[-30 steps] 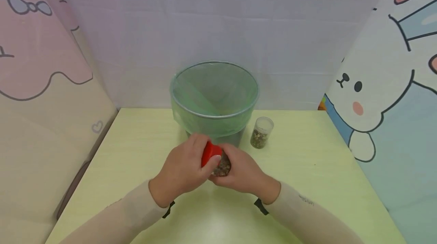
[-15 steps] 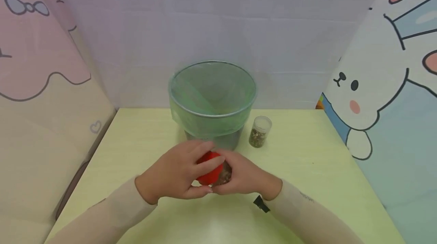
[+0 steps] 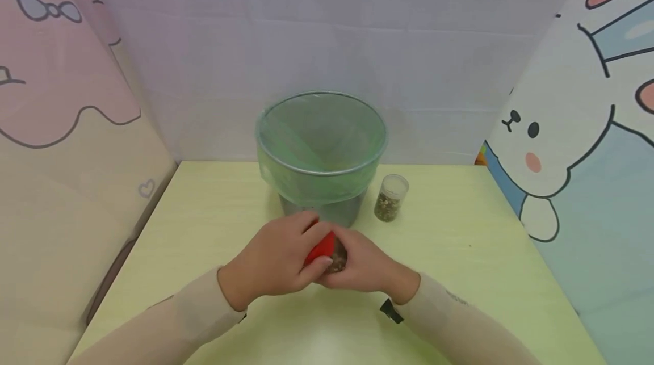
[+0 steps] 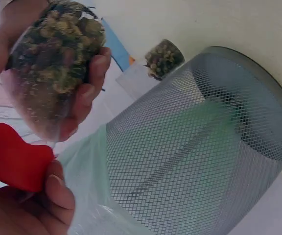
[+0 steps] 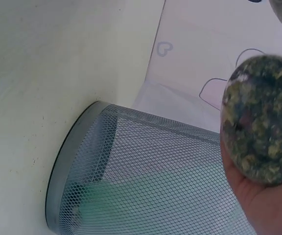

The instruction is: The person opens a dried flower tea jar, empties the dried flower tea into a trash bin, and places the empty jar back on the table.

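Both hands meet in front of the waste bin in the head view. My right hand (image 3: 365, 260) grips a clear jar (image 4: 58, 63) of dried, greenish-brown flower buds or herbs, tilted on its side. My left hand (image 3: 278, 254) holds the red lid (image 3: 322, 247) at the jar's mouth, fingers over it and thumb at the near side. The left wrist view shows the lid's wavy edge close by the jar's end. In the right wrist view the jar's rounded base (image 5: 263, 120) faces the camera, and the lid is hidden.
A metal-mesh waste bin (image 3: 327, 212) lined with a green bag (image 3: 317, 186) stands at the table's back. To its right is a lidless-looking clear jar (image 3: 390, 198), partly filled with similar dried bits. Printed cloths hang around the pale yellow table (image 3: 449, 274).
My left hand has loosened, spread its fingers across the red lid, then wrapped fingers and thumb round it again. The right hand keeps the jar nearly in place.
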`<action>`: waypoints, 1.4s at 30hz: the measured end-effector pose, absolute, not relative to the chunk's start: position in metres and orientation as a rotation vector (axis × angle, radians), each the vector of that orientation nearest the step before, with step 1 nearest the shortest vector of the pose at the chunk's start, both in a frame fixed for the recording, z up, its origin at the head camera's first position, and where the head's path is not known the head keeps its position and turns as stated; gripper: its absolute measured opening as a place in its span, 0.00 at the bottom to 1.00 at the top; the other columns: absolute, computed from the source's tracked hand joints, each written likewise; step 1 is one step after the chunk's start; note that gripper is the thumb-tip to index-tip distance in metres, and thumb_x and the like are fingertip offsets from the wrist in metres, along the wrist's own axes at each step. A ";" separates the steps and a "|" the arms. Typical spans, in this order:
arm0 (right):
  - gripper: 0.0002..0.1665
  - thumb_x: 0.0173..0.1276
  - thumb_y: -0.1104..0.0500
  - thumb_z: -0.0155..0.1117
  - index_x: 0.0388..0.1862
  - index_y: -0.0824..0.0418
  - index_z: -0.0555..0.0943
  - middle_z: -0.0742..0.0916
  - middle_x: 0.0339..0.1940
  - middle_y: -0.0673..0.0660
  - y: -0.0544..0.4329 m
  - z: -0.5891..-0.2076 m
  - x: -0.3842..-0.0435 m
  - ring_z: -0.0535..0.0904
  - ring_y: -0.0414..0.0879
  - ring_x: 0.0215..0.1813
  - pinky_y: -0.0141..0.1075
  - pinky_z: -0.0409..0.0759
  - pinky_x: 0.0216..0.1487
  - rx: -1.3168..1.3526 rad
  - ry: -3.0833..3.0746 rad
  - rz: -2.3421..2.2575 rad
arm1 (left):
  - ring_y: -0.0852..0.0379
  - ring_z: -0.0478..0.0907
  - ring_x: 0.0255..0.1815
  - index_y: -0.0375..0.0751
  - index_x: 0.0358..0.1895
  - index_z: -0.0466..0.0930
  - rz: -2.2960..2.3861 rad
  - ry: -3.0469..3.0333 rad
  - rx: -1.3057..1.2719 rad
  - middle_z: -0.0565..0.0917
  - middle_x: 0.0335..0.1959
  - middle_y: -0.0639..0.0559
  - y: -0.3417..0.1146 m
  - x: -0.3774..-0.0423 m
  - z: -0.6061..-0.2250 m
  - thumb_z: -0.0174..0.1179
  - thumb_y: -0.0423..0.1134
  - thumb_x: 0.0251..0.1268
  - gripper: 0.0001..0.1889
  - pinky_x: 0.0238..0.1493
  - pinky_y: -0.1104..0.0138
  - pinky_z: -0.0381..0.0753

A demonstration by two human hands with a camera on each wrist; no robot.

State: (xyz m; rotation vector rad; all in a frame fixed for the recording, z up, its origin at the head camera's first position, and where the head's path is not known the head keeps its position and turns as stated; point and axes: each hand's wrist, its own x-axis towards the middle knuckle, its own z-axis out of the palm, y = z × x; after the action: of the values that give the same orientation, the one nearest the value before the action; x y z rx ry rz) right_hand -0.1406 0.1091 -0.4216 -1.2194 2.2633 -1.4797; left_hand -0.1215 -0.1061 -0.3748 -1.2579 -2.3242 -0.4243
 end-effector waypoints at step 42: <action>0.33 0.59 0.53 0.82 0.60 0.54 0.76 0.83 0.53 0.56 0.112 -0.429 -0.132 0.81 0.47 0.50 0.43 0.82 0.52 -0.910 2.482 -1.654 | 0.61 0.70 0.31 0.45 0.56 0.75 -0.680 -2.694 -0.803 0.75 0.40 0.56 -0.131 -0.121 -0.384 0.58 0.52 0.75 0.17 0.31 0.66 0.76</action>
State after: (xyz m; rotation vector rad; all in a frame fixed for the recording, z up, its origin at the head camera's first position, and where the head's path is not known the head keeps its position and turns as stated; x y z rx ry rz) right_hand -0.1323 0.1125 -0.4293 -0.9103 2.4823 -1.6543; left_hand -0.1209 -0.1305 -0.3843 -0.8027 -2.6939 -0.6799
